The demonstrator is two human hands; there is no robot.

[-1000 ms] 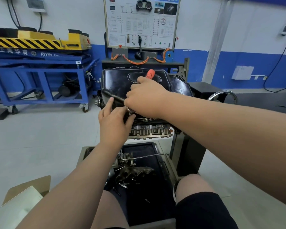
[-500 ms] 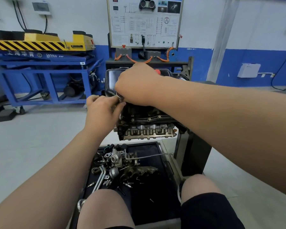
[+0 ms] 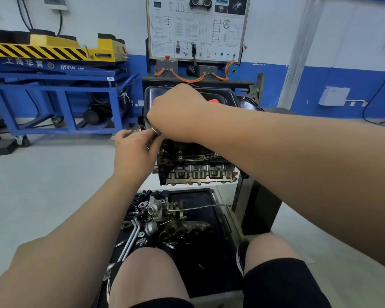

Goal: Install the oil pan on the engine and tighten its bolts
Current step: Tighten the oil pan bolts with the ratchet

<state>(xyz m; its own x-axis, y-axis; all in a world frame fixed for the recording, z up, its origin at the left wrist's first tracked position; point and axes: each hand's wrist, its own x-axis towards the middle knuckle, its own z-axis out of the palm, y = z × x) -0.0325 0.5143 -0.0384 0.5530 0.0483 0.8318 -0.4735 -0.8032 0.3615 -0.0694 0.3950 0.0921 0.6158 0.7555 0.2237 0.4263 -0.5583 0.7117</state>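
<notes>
Gripping a red-handled tool [image 3: 214, 100], the right hand [image 3: 178, 112] sits fisted over the near left corner of the oil pan [image 3: 228, 96]; the left hand [image 3: 135, 150] curls beside it, its hold unclear.

The black pressed-metal oil pan [image 3: 222, 96] has smooth, glossy paint. At its 6 o'clock, the dark cast-metal engine block [image 3: 198, 174] is matt, rough and grimy. The red plastic tool handle [image 3: 214, 100] is smooth. The black tray liner [image 3: 200, 252] is matt; the loose grey metal parts [image 3: 156, 215] on it are dull, a few bright.
</notes>
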